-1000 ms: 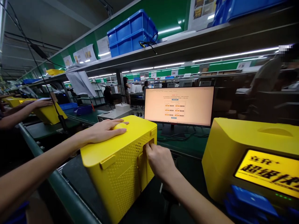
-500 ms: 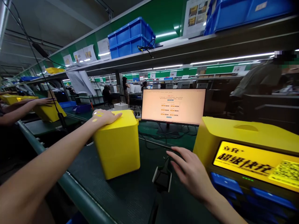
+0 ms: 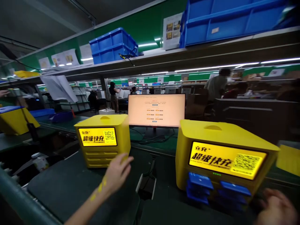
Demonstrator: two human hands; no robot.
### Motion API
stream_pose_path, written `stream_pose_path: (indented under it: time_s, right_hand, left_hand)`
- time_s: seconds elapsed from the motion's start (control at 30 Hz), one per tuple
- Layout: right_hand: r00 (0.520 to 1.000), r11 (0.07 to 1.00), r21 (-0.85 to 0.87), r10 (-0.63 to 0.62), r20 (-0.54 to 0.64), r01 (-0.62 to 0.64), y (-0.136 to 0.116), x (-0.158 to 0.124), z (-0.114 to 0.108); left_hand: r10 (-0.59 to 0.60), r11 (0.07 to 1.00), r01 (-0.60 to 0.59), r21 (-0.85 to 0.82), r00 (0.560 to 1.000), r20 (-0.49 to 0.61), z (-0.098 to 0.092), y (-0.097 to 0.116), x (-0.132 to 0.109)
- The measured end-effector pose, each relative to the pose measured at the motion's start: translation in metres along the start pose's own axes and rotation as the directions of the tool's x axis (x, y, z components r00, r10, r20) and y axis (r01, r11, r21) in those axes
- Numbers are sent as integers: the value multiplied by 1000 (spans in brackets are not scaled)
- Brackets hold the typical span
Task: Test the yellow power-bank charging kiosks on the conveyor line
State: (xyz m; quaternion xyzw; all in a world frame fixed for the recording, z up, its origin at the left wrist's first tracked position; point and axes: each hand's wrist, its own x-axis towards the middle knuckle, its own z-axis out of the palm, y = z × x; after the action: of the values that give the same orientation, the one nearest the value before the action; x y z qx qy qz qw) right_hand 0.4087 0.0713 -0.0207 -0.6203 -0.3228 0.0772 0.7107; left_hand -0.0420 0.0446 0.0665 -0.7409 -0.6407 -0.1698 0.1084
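A yellow box (image 3: 105, 121) with a lit screen stands at centre left, its front with slots facing me. My left hand (image 3: 118, 172), marked with yellow patches at the wrist, is in front of its lower right corner, fingers apart and holding nothing. The larger yellow box (image 3: 211, 134) on the right has a lit screen, small green lights and blue power banks (image 3: 200, 184) sticking out of its front. Beside that box's lower right edge is my right hand (image 3: 277, 207), blurred, with its fingers curled; whether it touches the box or holds anything cannot be made out.
Behind the boxes stands a lit monitor (image 3: 156, 111) with cables at its foot. Blue crates (image 3: 112, 47) sit on the overhead shelf (image 3: 152, 59). A gap with white edges (image 3: 153, 187) interrupts the bench. Other people are in the background.
The left box has turned so its screen faces me, and my left hand has come off its top. My right hand has moved right, past the larger box. The view has swung right.
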Motion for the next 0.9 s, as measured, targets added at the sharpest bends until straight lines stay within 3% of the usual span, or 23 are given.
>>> stream_pose_path:
  time_s: [0.07, 0.1, 0.2, 0.33, 0.43, 0.5, 0.6, 0.73, 0.9]
  right_hand:
    - [926, 926, 2, 377, -29, -377, 19, -3, 2]
    - [887, 887, -19, 461, -19, -462, 25, -6, 2]
    - [881, 884, -25, 468, 64, -467, 35, -17, 0]
    - [886, 930, -44, 362, 291, -365, 37, -27, 6]
    - [865, 957, -119, 290, 409, -265, 35, -31, 18]
    - [863, 965, -127, 263, 431, -231, 33, -33, 25]
    - [866, 972, -119, 235, 441, -203, 30, -35, 28]
    - [873, 978, -92, 209, 441, -187, 29, -36, 25]
    - [862, 976, -85, 218, 457, -202, 35, -35, 27]
  left_hand:
    - [89, 993, -69, -97, 970, 227, 52, 14, -26]
    - [84, 991, -50, -122, 953, 290, 71, 19, -33]
    - [46, 992, -2, -127, 936, 348, 98, 26, -39]
    - [36, 990, 10, -143, 949, 312, 100, 38, -24]
    - [71, 949, 29, -313, 950, 304, 103, 68, -8]
    - [86, 872, 64, -485, 956, 282, 110, 94, 2]
    - [-14, 737, 170, -654, 971, 238, 122, 124, 16]
    - [-100, 598, 214, -773, 976, 192, 127, 138, 23]
    - [-193, 351, 213, -912, 969, 152, 112, 151, 28]
